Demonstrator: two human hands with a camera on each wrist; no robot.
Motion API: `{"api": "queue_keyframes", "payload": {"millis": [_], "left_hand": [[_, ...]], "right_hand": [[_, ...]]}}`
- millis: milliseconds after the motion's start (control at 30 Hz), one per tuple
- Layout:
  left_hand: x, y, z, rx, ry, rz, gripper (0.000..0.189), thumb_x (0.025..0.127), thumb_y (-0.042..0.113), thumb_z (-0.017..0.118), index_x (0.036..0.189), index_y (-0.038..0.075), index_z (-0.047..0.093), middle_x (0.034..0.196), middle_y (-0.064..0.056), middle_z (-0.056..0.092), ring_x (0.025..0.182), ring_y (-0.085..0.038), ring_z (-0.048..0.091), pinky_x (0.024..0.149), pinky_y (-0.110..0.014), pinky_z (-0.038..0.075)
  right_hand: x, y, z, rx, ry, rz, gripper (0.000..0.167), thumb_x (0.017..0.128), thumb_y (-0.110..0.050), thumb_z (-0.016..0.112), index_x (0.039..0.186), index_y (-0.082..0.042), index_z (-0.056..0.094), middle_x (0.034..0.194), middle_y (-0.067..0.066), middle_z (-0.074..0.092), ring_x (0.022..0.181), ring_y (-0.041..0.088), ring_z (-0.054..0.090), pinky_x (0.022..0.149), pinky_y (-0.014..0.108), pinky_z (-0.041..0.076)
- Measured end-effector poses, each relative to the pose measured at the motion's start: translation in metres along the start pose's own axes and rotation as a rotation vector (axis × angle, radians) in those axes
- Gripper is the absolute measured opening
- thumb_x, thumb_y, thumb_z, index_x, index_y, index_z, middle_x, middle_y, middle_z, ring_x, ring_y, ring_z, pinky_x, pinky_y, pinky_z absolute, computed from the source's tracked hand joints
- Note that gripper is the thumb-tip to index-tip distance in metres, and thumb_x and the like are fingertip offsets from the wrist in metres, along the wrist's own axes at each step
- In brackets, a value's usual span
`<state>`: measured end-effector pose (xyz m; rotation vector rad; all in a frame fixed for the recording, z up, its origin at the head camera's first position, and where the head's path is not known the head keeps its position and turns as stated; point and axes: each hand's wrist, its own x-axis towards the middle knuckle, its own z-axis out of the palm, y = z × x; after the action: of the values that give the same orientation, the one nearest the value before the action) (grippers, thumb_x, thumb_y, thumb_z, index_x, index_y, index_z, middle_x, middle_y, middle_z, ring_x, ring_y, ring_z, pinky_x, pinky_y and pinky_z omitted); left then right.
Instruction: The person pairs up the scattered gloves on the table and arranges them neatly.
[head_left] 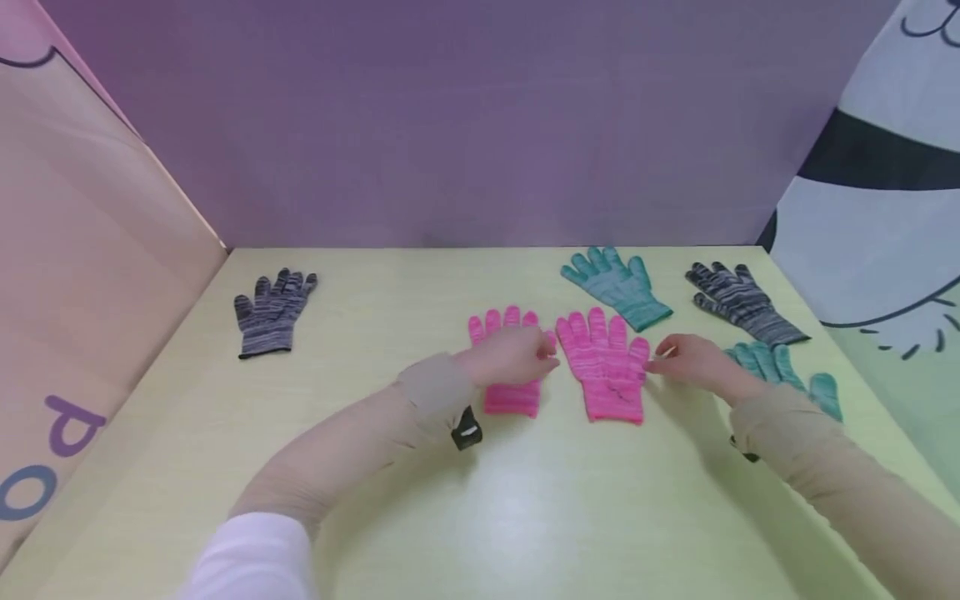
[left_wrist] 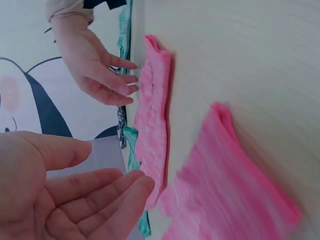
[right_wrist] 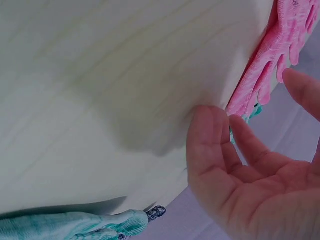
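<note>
Two pink knit gloves lie flat side by side near the middle of the table, fingers pointing away. Over the left pink glove [head_left: 512, 402] hovers my left hand [head_left: 510, 354], hiding its middle; in the left wrist view thumb and fingers are apart, holding nothing. The right pink glove [head_left: 609, 375] has small dark marks near its cuff. Just right of its edge is my right hand [head_left: 697, 364], fingers loosely bent and holding nothing in the right wrist view. A teal glove [head_left: 825, 393] lies partly hidden behind the right forearm.
Another teal glove [head_left: 618, 287] lies at the back, right of centre. One grey-black striped glove [head_left: 750, 307] is at the back right, and a similar striped glove [head_left: 272, 315] at the far left. Printed cloth walls [head_left: 450, 125] border the pale table [head_left: 420, 525].
</note>
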<state>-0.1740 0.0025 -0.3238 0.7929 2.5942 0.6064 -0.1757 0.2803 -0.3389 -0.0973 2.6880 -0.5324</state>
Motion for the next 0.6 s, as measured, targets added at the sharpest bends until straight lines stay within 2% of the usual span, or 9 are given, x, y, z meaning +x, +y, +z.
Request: {"api": "queue_keyframes", "payload": {"millis": [100,267,433,600], "left_hand": [[0.011,0.004,0.003,-0.068,-0.022,-0.025,0.030,0.096,0.027,0.055,0.117,0.008,0.065,0.110,-0.005,0.068,0.089,-0.014,0.064,0.084,-0.025,0.052],[0.024,0.007,0.008,-0.191,-0.083,-0.084,0.031,0.095,0.029,0.055,0.111,0.005,0.066,0.097,-0.005,0.069,0.074,-0.010,0.061,0.075,-0.025,0.053],[0.028,0.010,0.009,-0.251,-0.151,-0.115,0.034,0.097,0.034,0.052,0.107,0.004,0.064,0.084,-0.006,0.064,0.062,-0.010,0.050,0.074,-0.028,0.052],[0.028,0.009,0.010,-0.319,-0.177,-0.131,0.035,0.097,0.035,0.050,0.109,0.004,0.060,0.080,-0.003,0.058,0.065,-0.011,0.049,0.077,-0.028,0.049]], "right_hand": [[0.003,-0.002,0.001,-0.023,0.002,0.026,0.054,0.089,-0.037,0.058,0.114,0.010,0.052,0.110,0.028,0.059,0.093,0.034,0.058,0.078,0.044,0.049],[0.006,-0.007,0.002,-0.007,-0.023,0.055,0.057,0.087,-0.041,0.061,0.111,0.010,0.052,0.105,0.025,0.060,0.091,0.032,0.057,0.076,0.042,0.048],[0.009,-0.009,0.004,-0.021,-0.058,0.074,0.062,0.085,-0.044,0.063,0.110,0.011,0.049,0.106,0.026,0.057,0.094,0.036,0.056,0.078,0.045,0.049],[0.010,-0.012,0.005,-0.043,-0.060,0.059,0.065,0.085,-0.042,0.063,0.113,0.014,0.045,0.110,0.031,0.055,0.099,0.042,0.055,0.083,0.051,0.048]]}}
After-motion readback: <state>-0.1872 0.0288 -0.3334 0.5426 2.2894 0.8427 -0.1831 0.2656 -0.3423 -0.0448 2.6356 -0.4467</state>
